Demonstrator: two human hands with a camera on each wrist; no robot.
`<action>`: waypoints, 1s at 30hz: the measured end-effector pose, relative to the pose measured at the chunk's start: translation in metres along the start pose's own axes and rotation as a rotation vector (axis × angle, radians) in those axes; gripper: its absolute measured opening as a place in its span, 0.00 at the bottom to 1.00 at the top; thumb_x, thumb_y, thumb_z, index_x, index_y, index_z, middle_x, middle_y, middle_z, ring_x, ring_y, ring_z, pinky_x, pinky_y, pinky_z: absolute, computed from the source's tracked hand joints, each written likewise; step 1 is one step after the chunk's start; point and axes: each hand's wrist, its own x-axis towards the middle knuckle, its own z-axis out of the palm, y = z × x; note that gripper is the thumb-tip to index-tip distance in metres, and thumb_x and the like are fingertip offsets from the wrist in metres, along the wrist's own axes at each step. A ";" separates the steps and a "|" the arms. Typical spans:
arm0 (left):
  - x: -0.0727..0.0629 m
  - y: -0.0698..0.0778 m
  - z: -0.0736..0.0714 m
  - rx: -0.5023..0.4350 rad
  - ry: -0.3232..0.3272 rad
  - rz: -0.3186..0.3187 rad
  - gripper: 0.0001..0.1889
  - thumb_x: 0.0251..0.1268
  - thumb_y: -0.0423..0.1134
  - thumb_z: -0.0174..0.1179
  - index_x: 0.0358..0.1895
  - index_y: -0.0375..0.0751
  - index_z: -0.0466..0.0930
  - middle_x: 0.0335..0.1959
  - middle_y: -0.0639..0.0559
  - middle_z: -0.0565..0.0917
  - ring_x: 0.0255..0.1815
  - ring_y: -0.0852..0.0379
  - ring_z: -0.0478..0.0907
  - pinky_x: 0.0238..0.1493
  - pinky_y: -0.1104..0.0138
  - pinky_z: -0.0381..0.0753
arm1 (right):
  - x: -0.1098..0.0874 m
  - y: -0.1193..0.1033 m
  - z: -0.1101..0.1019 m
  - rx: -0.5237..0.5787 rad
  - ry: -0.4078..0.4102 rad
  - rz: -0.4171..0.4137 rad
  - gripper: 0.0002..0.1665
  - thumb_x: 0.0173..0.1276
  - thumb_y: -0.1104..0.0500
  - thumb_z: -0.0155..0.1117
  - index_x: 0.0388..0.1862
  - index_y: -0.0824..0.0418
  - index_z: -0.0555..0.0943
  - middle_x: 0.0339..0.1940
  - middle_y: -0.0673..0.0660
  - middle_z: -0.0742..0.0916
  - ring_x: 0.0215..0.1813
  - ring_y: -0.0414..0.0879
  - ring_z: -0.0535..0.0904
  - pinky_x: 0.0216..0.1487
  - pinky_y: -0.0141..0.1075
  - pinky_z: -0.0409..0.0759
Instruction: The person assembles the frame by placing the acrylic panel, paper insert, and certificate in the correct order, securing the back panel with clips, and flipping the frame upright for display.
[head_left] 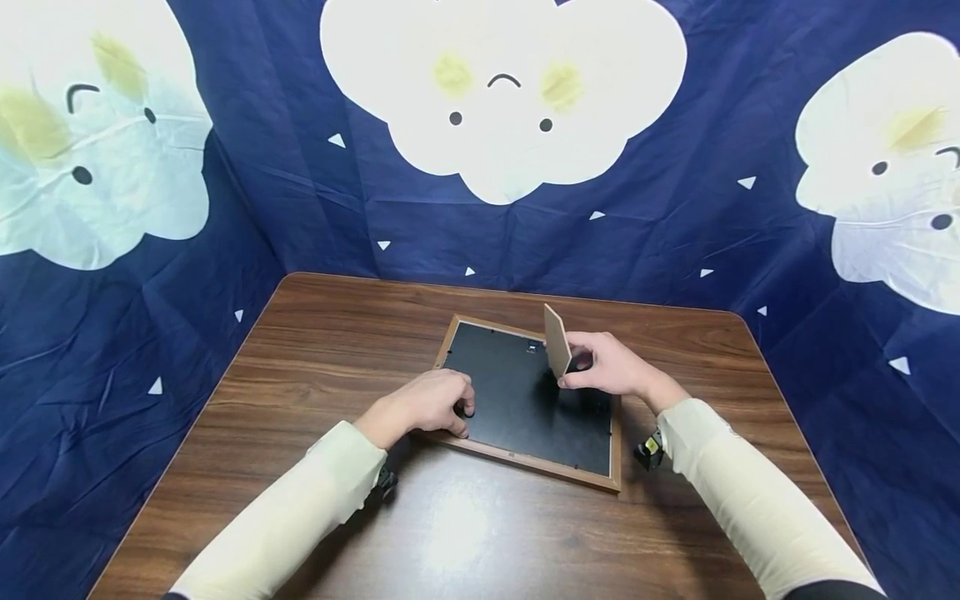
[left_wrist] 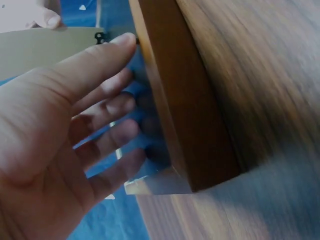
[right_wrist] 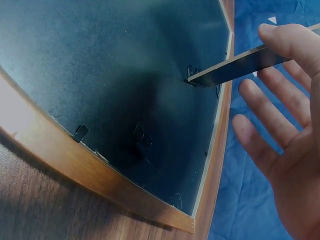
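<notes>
A picture frame point(head_left: 510, 455) with a wooden rim lies with its black backing board point(head_left: 502, 379) facing up. My right hand point(head_left: 611, 363) pinches a thin board like a frame's stand point(head_left: 557, 340), thumb on one face and fingers at the other. The stand point(right_wrist: 235, 65) is tilted up from the backing, its lower end at a small black metal fitting point(right_wrist: 191, 75). My left hand point(head_left: 435, 402) rests at the frame's near left corner. Its fingertips point(left_wrist: 131, 130) touch or nearly touch the backing, loosely bent, and the thumb lies near the rim.
Small dark tabs point(right_wrist: 81, 132) sit along the backing's edge. A black hanger point(head_left: 532, 346) is near the far rim. The frame lies on a brown wood-grain table point(head_left: 300, 350). Blue cloth point(head_left: 450, 233) with white clouds hangs around the table's back and sides.
</notes>
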 end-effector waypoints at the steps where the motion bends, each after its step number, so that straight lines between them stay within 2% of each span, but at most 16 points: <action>1: 0.000 0.000 0.000 0.008 0.004 0.000 0.12 0.50 0.51 0.79 0.33 0.53 0.87 0.33 0.65 0.78 0.38 0.61 0.76 0.48 0.62 0.78 | 0.000 0.000 0.000 0.001 0.000 0.000 0.27 0.55 0.60 0.80 0.55 0.52 0.83 0.40 0.45 0.91 0.45 0.40 0.87 0.50 0.49 0.86; 8: 0.002 0.001 0.003 0.038 0.022 -0.010 0.13 0.50 0.50 0.79 0.31 0.54 0.84 0.33 0.64 0.76 0.38 0.59 0.76 0.46 0.60 0.78 | 0.000 -0.001 -0.002 0.013 0.001 -0.002 0.26 0.55 0.62 0.80 0.54 0.53 0.84 0.40 0.46 0.91 0.46 0.43 0.87 0.51 0.52 0.85; 17: 0.002 0.007 0.004 0.075 0.008 -0.054 0.15 0.51 0.49 0.79 0.32 0.54 0.79 0.38 0.59 0.78 0.48 0.52 0.79 0.46 0.56 0.80 | -0.001 -0.001 -0.001 -0.003 0.008 -0.013 0.27 0.55 0.61 0.79 0.54 0.55 0.84 0.40 0.45 0.91 0.44 0.40 0.87 0.50 0.48 0.86; 23: 0.000 0.006 0.004 0.080 0.015 -0.037 0.14 0.51 0.49 0.79 0.32 0.54 0.80 0.35 0.61 0.75 0.44 0.55 0.77 0.44 0.58 0.79 | -0.001 -0.003 0.000 -0.001 0.006 -0.011 0.26 0.55 0.61 0.80 0.54 0.56 0.84 0.39 0.45 0.91 0.44 0.41 0.87 0.49 0.46 0.86; 26: -0.002 0.002 0.007 0.069 0.039 -0.012 0.13 0.51 0.49 0.78 0.32 0.54 0.81 0.34 0.61 0.75 0.42 0.57 0.75 0.43 0.60 0.77 | 0.000 -0.004 0.001 0.003 -0.002 0.004 0.30 0.55 0.60 0.81 0.58 0.59 0.83 0.43 0.49 0.91 0.46 0.45 0.87 0.49 0.46 0.86; 30: -0.006 -0.005 0.010 0.015 0.078 0.025 0.11 0.54 0.48 0.76 0.34 0.54 0.84 0.34 0.61 0.76 0.39 0.59 0.73 0.42 0.62 0.76 | 0.002 -0.005 0.004 0.034 -0.016 0.016 0.38 0.56 0.59 0.81 0.66 0.62 0.79 0.54 0.59 0.89 0.52 0.52 0.87 0.50 0.50 0.85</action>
